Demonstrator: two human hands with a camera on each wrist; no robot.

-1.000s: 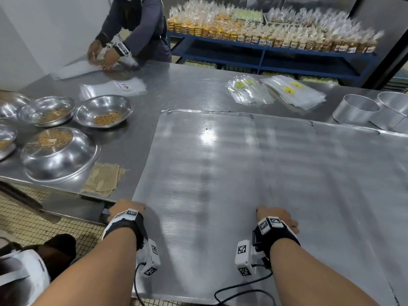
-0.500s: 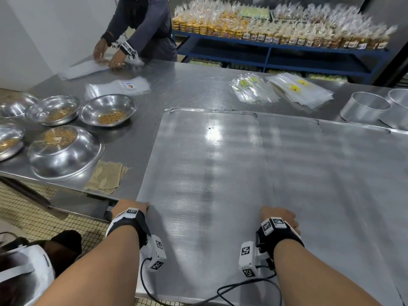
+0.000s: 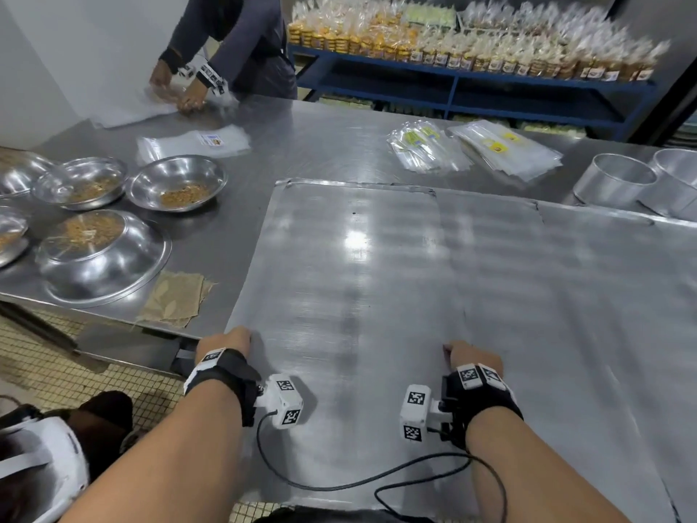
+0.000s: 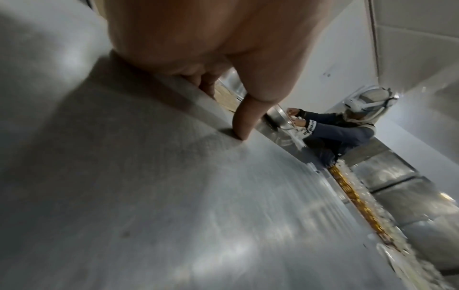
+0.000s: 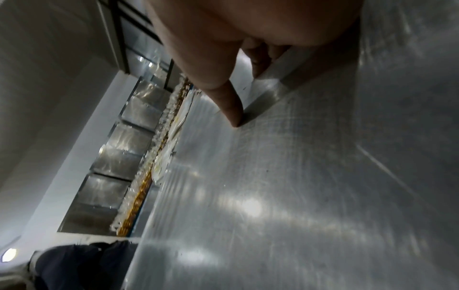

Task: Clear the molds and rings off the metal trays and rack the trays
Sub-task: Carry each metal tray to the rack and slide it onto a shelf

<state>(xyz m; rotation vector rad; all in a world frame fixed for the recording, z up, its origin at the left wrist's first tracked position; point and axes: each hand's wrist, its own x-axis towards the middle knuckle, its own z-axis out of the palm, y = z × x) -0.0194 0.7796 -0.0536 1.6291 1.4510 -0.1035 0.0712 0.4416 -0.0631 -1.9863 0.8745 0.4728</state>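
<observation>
The tray point(image 3: 433, 296) is held at its near part by both hands. The left hand point(image 3: 222, 339) is curled over the tray's left near corner; in the left wrist view the thumb point(image 4: 244, 117) is pressed on the tray's top while the other fingers are tucked below the edge, so the sheet is pinched. The right hand point(image 3: 473, 356) is set further right on the tray, its thumb point(image 5: 229, 104) pressed tip-down on the metal and the remaining fingers curled; whether an edge is caught under them cannot be told. The tray is laid flat on the desk point(image 3: 320, 145), its near end jutting past the desk's front edge toward the person. Two rings point(image 3: 618, 183) are stood on the desk just beyond the tray's far right corner. Bowls point(image 3: 177, 183) with crumbs are gathered to the left, a cloth point(image 3: 173, 300) beside them. Bags point(image 3: 505, 149) are spread further back, where another person point(image 3: 234, 43) is bent over more bags.
</observation>
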